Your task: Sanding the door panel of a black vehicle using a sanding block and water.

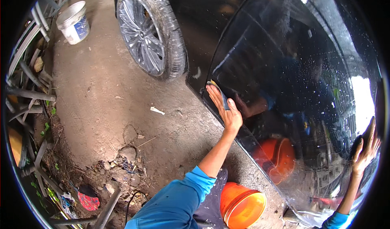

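A glossy black car door (pixel 260 62), dotted with water drops, fills the right side. Against its lower edge, near the front seam, my left hand (pixel 229 114) lies with fingers extended. It presses a dark grey folded sheet that looks like sandpaper (pixel 224 102) to the panel, the sheet showing between fingers and thumb. Far to the right, my right hand (pixel 365 152) rests on the car's upper surface, fingers spread and holding nothing. The door mirrors my left hand and an orange bucket.
An orange bucket (pixel 243 202) stands by my leg, close to the car. Beyond my left hand is the front wheel (pixel 144 36). A white bucket (pixel 74 22) sits at the far left on the dirt-covered concrete floor (pixel 101 95). Metal bars and rubble line the left edge.
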Demonstrator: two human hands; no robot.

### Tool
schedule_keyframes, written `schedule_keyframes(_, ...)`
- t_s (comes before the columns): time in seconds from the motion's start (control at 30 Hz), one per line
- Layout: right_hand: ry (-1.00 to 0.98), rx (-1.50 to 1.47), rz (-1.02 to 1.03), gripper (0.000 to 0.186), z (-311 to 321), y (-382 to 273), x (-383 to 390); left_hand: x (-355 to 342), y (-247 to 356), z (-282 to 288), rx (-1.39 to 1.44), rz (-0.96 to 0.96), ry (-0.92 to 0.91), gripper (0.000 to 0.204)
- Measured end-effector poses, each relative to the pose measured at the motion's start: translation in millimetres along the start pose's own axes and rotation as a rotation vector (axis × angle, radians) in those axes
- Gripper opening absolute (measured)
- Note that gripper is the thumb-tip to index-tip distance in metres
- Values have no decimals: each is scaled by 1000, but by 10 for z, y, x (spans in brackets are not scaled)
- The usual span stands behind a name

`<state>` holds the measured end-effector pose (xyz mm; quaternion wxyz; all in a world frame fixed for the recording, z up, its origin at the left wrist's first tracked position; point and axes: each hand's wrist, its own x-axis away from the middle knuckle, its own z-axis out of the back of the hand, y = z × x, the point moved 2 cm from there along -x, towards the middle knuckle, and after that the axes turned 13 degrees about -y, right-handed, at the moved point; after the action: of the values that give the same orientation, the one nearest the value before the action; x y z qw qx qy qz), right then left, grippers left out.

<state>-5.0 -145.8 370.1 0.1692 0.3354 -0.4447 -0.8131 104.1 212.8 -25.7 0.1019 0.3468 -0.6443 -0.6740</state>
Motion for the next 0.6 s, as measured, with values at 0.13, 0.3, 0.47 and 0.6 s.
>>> schedule_keyframes(0.13,-33,35,38,59,-30,78,68,808,-8,-176,-42,-142,-268,89)
schedule_keyframes(0.3,-85,-182,-10,53,-118,308,255,-217,-41,-18,5,67,14,78)
schedule_keyframes(0.47,21,-182,40,54,360,-323,-280,851,424,-402,-166,-392,-185,94)
schedule_keyframes(0.6,17,36,75,56,487,-397,-335,210,706,-155,-231,-459,-231,87)
